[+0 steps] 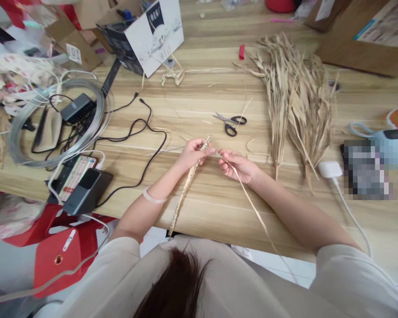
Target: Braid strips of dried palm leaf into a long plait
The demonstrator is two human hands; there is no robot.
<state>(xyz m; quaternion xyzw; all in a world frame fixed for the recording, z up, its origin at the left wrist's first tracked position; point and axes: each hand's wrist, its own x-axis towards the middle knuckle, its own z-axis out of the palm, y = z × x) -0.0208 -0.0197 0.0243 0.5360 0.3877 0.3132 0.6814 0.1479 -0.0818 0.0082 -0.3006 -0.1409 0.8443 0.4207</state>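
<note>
- Mid-plait: left hand (195,152) fingers pinch the braid (185,190) tip, just below the scissors (231,123).
- Right hand (238,165) fingers grip a loose straw (252,203); it likely needs folding across next.

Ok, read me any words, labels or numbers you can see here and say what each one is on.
None can be read for certain.
White box: dark panel with pale lettering, too blurred to read.
Cardboard box: white label with a code, too small.
Large cardboard box: printed sheet, illegible.
Phone: lit screen, too small.
Item by the charger: pixelated.
</note>
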